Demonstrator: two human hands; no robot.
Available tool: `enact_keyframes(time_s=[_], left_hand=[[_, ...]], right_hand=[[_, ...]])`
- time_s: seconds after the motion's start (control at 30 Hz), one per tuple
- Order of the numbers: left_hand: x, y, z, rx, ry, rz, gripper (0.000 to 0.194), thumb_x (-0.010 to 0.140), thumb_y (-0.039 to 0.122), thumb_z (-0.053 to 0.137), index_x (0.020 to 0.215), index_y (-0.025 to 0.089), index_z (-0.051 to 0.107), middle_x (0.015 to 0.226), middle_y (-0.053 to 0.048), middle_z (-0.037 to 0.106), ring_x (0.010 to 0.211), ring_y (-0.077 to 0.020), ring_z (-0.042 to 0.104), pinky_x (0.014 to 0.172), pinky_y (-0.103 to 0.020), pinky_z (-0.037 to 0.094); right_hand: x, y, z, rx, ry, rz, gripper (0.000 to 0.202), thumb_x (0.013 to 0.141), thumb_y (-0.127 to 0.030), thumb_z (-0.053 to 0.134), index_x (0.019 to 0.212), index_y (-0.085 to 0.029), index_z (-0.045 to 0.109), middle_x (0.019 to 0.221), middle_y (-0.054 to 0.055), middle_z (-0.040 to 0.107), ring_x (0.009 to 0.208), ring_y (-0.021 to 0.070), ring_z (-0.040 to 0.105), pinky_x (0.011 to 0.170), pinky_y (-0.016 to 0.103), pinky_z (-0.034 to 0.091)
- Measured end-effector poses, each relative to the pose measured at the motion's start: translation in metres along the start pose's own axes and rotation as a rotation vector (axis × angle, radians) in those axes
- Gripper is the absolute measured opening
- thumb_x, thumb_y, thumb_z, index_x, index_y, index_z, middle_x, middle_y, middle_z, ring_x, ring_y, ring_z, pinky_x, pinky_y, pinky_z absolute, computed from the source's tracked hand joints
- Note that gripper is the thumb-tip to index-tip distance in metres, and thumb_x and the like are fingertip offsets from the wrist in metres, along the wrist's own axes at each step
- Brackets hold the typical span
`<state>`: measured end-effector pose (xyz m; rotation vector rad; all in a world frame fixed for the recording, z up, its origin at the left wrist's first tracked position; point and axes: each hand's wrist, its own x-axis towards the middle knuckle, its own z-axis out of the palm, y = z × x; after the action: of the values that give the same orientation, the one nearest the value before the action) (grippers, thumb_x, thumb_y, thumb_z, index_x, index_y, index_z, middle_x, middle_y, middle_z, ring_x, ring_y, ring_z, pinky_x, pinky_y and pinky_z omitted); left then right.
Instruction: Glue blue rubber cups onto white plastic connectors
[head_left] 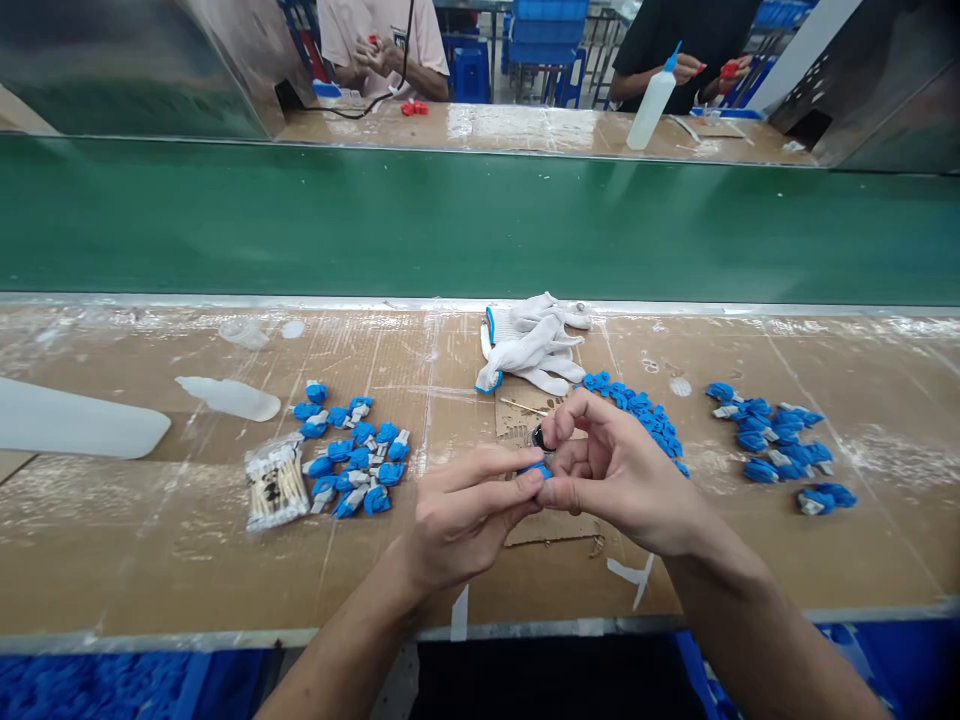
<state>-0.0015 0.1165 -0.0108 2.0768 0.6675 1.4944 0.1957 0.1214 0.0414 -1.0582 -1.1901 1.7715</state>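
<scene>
Both hands meet over a cardboard pad [555,525] near the middle of the bench. My left hand [472,510] pinches a small blue part [537,468] between thumb and fingers. My right hand [607,470] is closed beside it, its thumb near the blue part and its index finger against a small black piece [538,437]. Just beyond the hands lies a cotton swab [523,406] on the pad. A pile of loose flat blue pieces [645,410] is right behind my right hand. White gloves with blue cuffs [534,343] rest behind the pad.
Blue-and-grey pieces lie in a left group [360,455] and a right group [784,435]. A bag of swabs [276,485] is at the left. Beyond the bench runs a green belt [480,225]; two people work across it, near a white bottle [651,108].
</scene>
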Motion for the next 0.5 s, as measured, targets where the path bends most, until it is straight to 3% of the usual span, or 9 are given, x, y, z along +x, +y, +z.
enact_keyframes(time_s=[0.1,0.17,0.27,0.33,0.5], left_hand=[[-0.001,-0.001,0.003,-0.019,0.033,-0.036,0.033,0.089,0.007,0.074,0.119,0.022,0.075,0.115,-0.01,0.08,0.1,-0.0198,0.079,0.087,-0.029,0.068],[-0.003,-0.002,0.005,-0.087,0.079,-0.08,0.031,0.09,0.01,0.075,0.119,0.022,0.074,0.114,-0.01,0.08,0.101,-0.0201,0.079,0.088,-0.03,0.067],[-0.005,-0.004,0.009,-0.249,0.125,-0.14,0.031,0.09,0.015,0.077,0.119,0.023,0.072,0.116,-0.01,0.079,0.106,-0.0209,0.077,0.09,-0.03,0.065],[-0.005,-0.004,0.011,-0.404,0.169,-0.192,0.034,0.089,0.017,0.079,0.121,0.026,0.07,0.115,-0.008,0.077,0.108,-0.0198,0.076,0.09,-0.028,0.065],[-0.004,-0.005,0.012,-0.679,0.173,-0.318,0.021,0.089,0.018,0.079,0.107,0.026,0.072,0.112,-0.006,0.069,0.098,-0.0138,0.072,0.077,-0.018,0.061]], right_hand=[[0.004,-0.002,-0.002,-0.057,0.021,-0.059,0.05,0.069,-0.026,0.094,0.088,-0.024,0.049,0.091,-0.004,0.057,0.059,0.0062,0.057,0.047,0.02,0.043],[0.004,-0.001,-0.003,-0.161,0.054,-0.207,0.045,0.072,-0.03,0.093,0.094,-0.025,0.055,0.092,-0.003,0.058,0.065,0.0095,0.059,0.052,0.023,0.049],[0.002,0.006,-0.004,-0.488,0.086,-0.488,0.048,0.077,-0.036,0.091,0.117,-0.029,0.066,0.106,0.002,0.064,0.088,0.0159,0.066,0.075,0.03,0.058],[0.0,0.011,-0.005,-0.672,0.062,-0.6,0.053,0.08,-0.039,0.087,0.128,-0.033,0.066,0.121,0.004,0.067,0.107,0.0197,0.067,0.091,0.033,0.058],[0.0,0.021,-0.002,-0.708,0.023,-0.735,0.04,0.09,-0.031,0.079,0.129,-0.033,0.067,0.129,0.003,0.071,0.12,0.0216,0.067,0.102,0.037,0.055]])
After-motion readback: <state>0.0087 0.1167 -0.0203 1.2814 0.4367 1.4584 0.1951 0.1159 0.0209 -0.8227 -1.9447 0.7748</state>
